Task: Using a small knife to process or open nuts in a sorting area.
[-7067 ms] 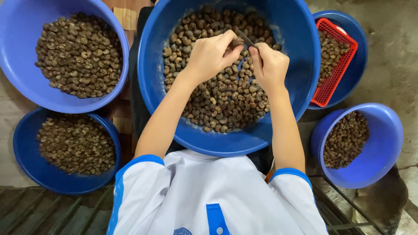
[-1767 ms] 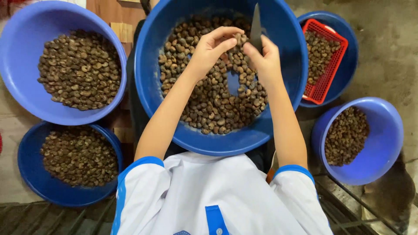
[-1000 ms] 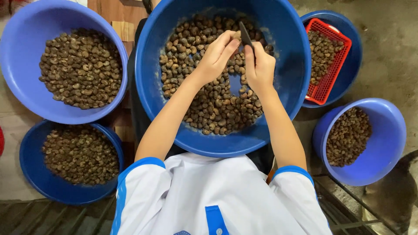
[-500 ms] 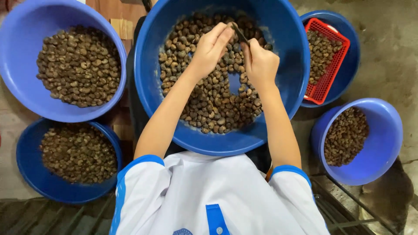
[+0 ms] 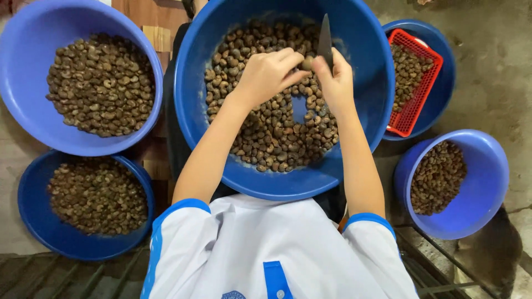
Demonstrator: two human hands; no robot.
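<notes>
Filling the middle, a large round blue plastic basin point(image 5: 366, 111) of brown shelled nuts lies directly beneath both hands. Left of the hands sit two more blue basins of nuts, a wide one point(image 5: 22, 99) and a lower one point(image 5: 33, 221); to their right, a blue tub point(image 5: 487, 182) of nuts and a red plastic mesh basket point(image 5: 421, 88) in another blue bowl. The left hand point(image 5: 266, 75) pinches one pale nut point(image 5: 306, 62) in its fingertips. The right hand point(image 5: 335, 83) has its grip pressed around a dark-bladed knife point(image 5: 325, 40), blade pointing up, just beside that nut.
</notes>
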